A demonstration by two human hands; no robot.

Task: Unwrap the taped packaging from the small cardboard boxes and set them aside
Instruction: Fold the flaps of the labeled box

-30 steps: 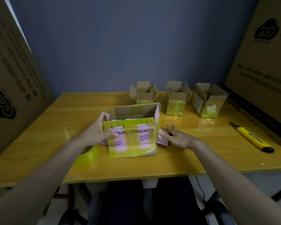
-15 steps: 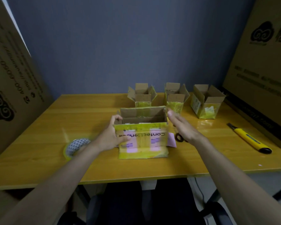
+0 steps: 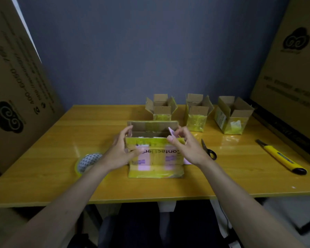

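Observation:
A yellow-taped cardboard box (image 3: 156,158) with pink labels and upside-down "Contact lens" print stands at the middle of the table, its top flaps open. My left hand (image 3: 119,152) grips its left end, thumb on the front face and fingers round the side. My right hand (image 3: 187,149) is at the box's top right corner, where thumb and forefinger pinch a small pink slip (image 3: 171,131). Three small opened boxes stand in a row behind: one (image 3: 161,109) at the left, one (image 3: 197,114) in the middle, one (image 3: 233,116) at the right.
A tape roll (image 3: 87,162) lies left of my left wrist. Scissors (image 3: 208,149) lie just right of my right hand, and a yellow utility knife (image 3: 281,158) further right. Big cardboard cartons lean at the left (image 3: 16,86) and right (image 3: 293,77) table edges.
My right hand rose from the tabletop to the box's top right corner and now pinches a pink slip. The box shifted right, uncovering the tape roll and the scissors.

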